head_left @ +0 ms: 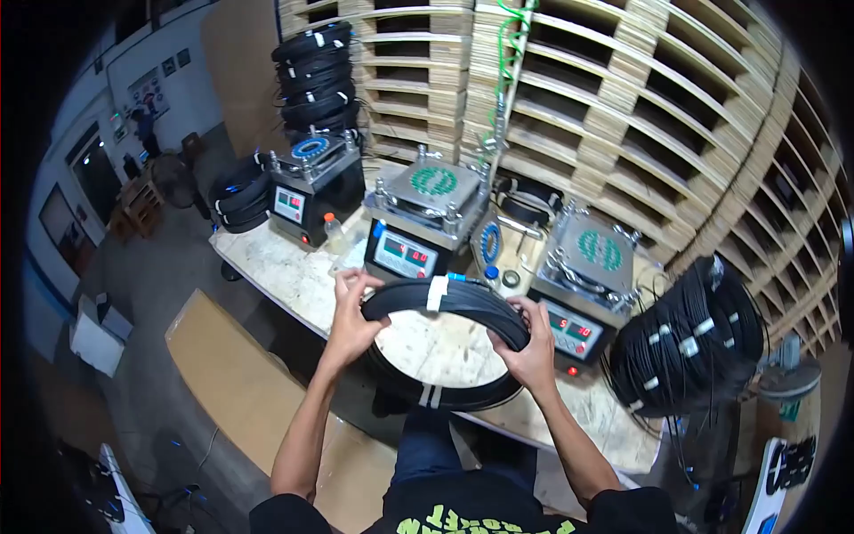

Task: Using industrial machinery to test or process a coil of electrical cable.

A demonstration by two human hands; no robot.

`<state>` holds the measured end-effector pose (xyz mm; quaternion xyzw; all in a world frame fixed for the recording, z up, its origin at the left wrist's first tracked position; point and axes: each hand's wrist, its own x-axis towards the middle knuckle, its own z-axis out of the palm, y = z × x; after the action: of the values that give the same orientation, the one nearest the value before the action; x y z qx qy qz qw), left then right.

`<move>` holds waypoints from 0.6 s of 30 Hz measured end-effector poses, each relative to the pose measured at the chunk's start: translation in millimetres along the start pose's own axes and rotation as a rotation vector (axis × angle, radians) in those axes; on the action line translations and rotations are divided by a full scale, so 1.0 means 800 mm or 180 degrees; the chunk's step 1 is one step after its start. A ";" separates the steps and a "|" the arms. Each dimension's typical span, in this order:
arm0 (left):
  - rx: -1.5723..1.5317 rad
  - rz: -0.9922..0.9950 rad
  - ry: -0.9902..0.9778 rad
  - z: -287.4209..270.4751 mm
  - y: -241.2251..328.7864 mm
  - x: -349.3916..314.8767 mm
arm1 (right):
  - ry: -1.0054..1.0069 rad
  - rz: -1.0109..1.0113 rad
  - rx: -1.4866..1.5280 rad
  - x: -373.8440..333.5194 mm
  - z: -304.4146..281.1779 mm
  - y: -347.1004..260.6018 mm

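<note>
In the head view, two bare hands hold one black coil: the left hand (350, 331) pinches its left side and the right hand (528, 349) its right side, each with the thumb on the inner face and the fingers curled over the outside. The black coil (477, 303) is tilted above the near edge of one pale bench (302, 287), with one white band on its far arc and two narrow white strips on its near arc. Three machines with lit displays stand on the bench: a left machine (313, 191), a middle machine (425, 214) and a right machine (583, 280). Two of them, the middle and right, carry green patterns on their top plates; the left one carries one blue ring (310, 149). A second blue ring (489, 242) stands upright between the middle and right machines. One orange-capped bottle (334, 231) is beside the left machine. Four groups of black coils surround the machines, the largest a right-hand stack (689, 334); the coils in each overlap too much to count.
</note>
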<state>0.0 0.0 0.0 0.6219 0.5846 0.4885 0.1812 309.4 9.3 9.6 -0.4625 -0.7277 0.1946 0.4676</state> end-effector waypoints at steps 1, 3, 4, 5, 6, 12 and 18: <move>0.0149 0.0175 0.0224 -0.003 0.002 0.015 | 0.0119 -0.0040 0.0006 0.019 0.001 -0.008; 0.0233 0.0530 0.0328 -0.050 0.017 0.078 | 0.0369 -0.0161 0.0151 0.069 0.025 -0.041; 0.0285 0.0701 0.0333 -0.066 0.017 0.113 | 0.0494 -0.0283 0.0172 0.100 0.037 -0.045; 0.0336 0.0873 0.0329 -0.082 0.018 0.146 | 0.0625 -0.0396 0.0191 0.129 0.050 -0.049; 0.0366 0.0463 0.0170 -0.090 0.034 0.176 | 0.0735 -0.0432 0.0146 0.159 0.058 -0.054; 0.0289 0.0805 -0.0073 -0.102 0.022 0.326 | 0.1024 -0.0219 0.0196 0.263 0.115 -0.023; 0.0191 0.0728 -0.0798 -0.070 -0.041 0.401 | 0.1357 0.0389 0.0251 0.278 0.160 0.009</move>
<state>-115.8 278.6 126.5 0.7455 0.4972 0.4069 0.1773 172.9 221.8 53.4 -0.5178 -0.5749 0.1487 0.6159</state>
